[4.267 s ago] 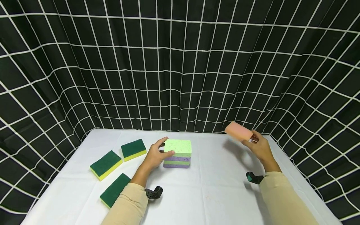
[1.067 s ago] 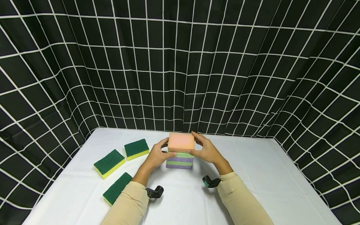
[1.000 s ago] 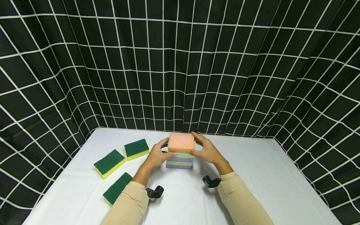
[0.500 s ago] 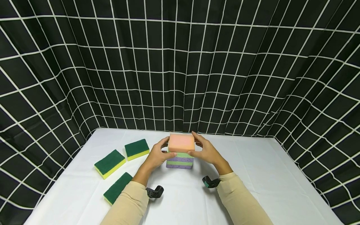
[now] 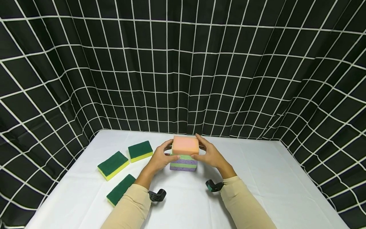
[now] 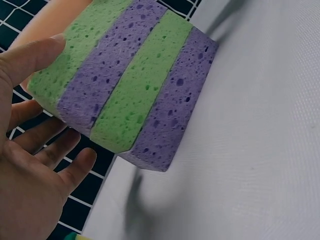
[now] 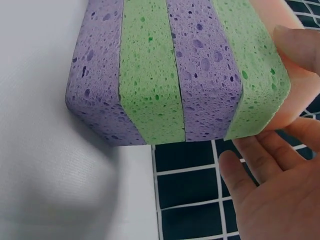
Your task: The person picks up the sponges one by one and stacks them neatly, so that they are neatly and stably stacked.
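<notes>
In the head view a stack of sponges stands mid-table, an orange sponge (image 5: 186,145) on top. Below it alternate a green sponge (image 7: 255,70), a purple one (image 7: 205,60), another green (image 7: 150,65) and a purple one (image 7: 95,60) at the bottom. My left hand (image 5: 160,157) holds the upper green sponge from the left, thumb on its front face. From the right, my right hand (image 5: 210,154) grips the orange sponge, its thumb at the front and fingers toward the back. The back of the stack is hidden.
Three dark-green and yellow scouring sponges lie apart on the left: one at the back (image 5: 140,150), one in the middle (image 5: 112,164), one nearest (image 5: 121,189), partly behind the left sleeve (image 5: 128,206). A white cloth covers the table (image 5: 183,197); a black gridded curtain (image 5: 183,63) encloses it.
My right hand has brought the orange sponge leftward from the table's right side onto the stack. Both hands have stayed nearly still over the last second.
</notes>
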Demonstrator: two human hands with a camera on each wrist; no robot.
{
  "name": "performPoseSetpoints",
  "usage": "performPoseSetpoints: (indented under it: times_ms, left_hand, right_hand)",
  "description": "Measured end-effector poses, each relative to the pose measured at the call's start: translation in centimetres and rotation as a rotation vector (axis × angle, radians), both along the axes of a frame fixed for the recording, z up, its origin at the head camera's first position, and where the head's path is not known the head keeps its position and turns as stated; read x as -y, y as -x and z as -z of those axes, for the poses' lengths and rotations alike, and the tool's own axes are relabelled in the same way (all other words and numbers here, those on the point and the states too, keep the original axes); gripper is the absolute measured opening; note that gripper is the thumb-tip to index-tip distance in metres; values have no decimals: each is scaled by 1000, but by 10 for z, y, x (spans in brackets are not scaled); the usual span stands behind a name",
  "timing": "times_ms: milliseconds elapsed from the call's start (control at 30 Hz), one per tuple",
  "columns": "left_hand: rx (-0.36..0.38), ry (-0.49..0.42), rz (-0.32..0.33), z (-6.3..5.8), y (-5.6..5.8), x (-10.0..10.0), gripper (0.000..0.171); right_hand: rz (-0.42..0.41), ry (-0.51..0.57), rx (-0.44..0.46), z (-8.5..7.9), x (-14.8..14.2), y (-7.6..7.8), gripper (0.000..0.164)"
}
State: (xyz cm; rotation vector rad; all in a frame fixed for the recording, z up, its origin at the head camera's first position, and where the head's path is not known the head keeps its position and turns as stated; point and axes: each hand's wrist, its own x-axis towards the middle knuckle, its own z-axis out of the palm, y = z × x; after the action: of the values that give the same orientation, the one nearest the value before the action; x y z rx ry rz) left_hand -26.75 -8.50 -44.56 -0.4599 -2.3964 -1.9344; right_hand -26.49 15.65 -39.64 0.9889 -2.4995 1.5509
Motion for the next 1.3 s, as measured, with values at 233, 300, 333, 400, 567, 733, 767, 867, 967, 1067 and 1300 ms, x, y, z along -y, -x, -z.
performPoseSetpoints:
  times_ms: [233,300,333,400,567,733,767,867,967,1067,1300]
  left_hand:
    - [-67,41,-15,-12,-6,7,81]
    - [-93,55,-23,-21,-10,11,81]
    - [-109,60,-26,-25,-11,13,81]
    - [-151,78,-40,-37,-16,19,81]
    - [-302,95,-103,-67,-31,36,79]
    - [-461,85,-213,-94,-50,55,77]
    - [-489,83,-237,-98,-55,59,76]
    - [-563,74,-295,-109,-67,72,76]
    - [-621,64,-345,-116,-81,85,77]
    - [-709,42,-398,-116,-95,97,78]
    - [-867,-140,-599,-96,-132,127,60]
  right_hand:
    - [45,28,8,3,0,-2,82]
    - [64,27,3,4,-1,-3,78]
    - [73,26,-1,4,-1,-3,77]
    - [83,35,1,3,-1,-3,75]
    - [82,51,24,2,-2,-3,74]
    - [74,60,18,2,-4,-3,68]
    - [74,63,12,3,-4,-3,66]
    - [75,67,2,4,-3,-3,63]
    - [79,68,-3,5,-3,-3,62]
    - [73,76,-8,5,-3,-3,62]
    - [45,98,4,4,0,-3,61]
